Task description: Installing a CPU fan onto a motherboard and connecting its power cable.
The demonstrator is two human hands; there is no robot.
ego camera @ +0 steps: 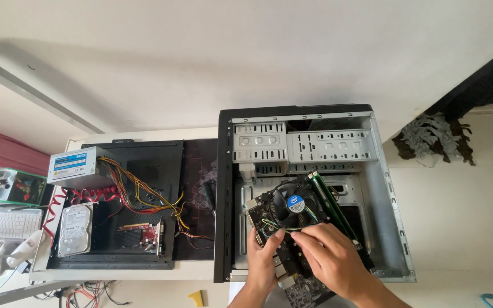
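Head view: the left hand (262,255) grips the motherboard's (292,251) near edge, tilted inside the open computer case (392,199). The right hand (329,256) seems to pinch the fan's thin wires (278,226). The board isn't seated yet; power supply (78,165) and hard drive (75,229) lie outside.

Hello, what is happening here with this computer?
A person holds a motherboard with both hands over an open computer case lying on its side. The left hand grips the board's near edge; the right hand rests on it beside the round cooler fan. Two memory sticks stand in the board. To the left, a power supply with coloured cables, a hard drive and a red card lie on a black panel.
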